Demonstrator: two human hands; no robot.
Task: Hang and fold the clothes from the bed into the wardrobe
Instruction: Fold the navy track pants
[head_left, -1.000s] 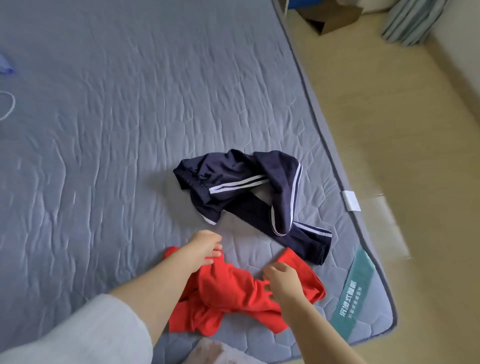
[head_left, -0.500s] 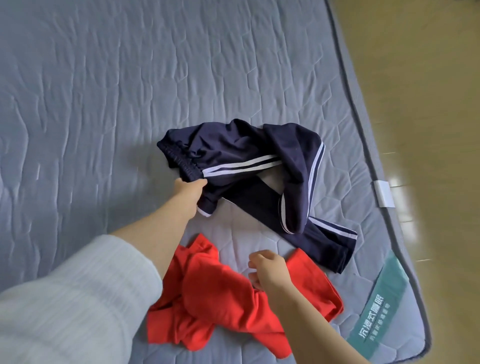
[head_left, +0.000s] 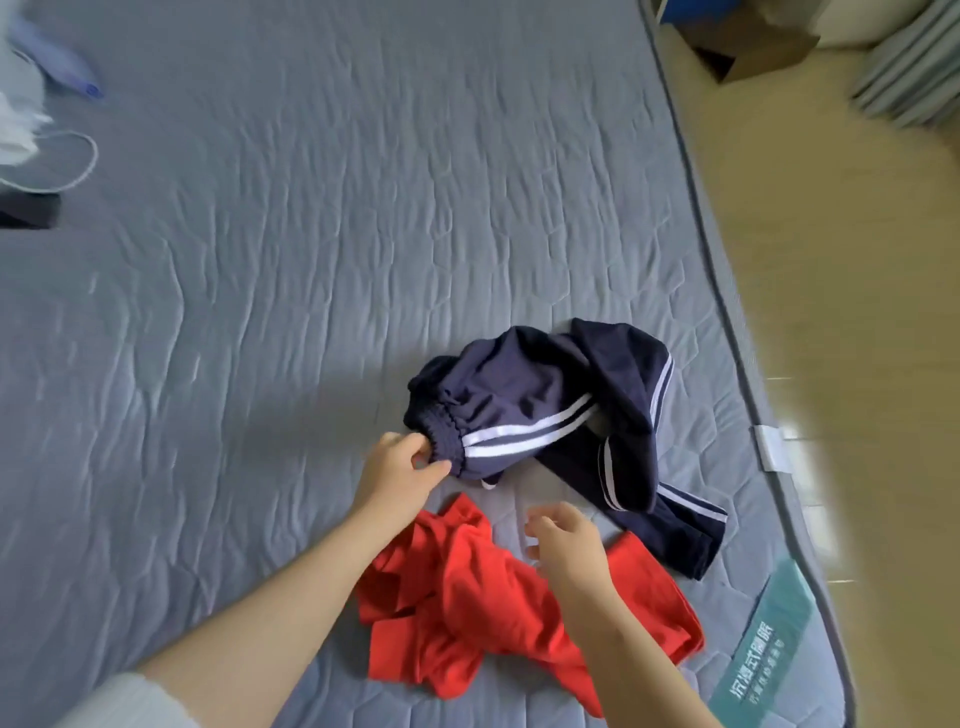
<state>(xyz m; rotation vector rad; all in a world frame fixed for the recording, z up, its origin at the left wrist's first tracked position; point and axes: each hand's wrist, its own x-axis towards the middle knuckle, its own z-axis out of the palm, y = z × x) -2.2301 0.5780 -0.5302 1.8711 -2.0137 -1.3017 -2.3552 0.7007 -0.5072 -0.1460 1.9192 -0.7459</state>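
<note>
- My left hand (head_left: 402, 475) pinches the waistband of the navy trousers (head_left: 540, 405), crumpled by the bed's (head_left: 311, 260) right edge.
- My right hand (head_left: 569, 545) hovers loosely open, empty, over the red garment (head_left: 467, 597) nearer me.

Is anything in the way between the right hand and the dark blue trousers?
No. Only bare mattress lies between the right hand and the navy trousers. The left hand pinches their waistband.

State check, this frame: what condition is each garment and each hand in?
navy pants: crumpled on the mattress, waistband pinched.
red garment: crumpled on the mattress, not held.
left hand: pinching the pants' waistband.
right hand: fingers relaxed, empty, above the red garment.
</note>
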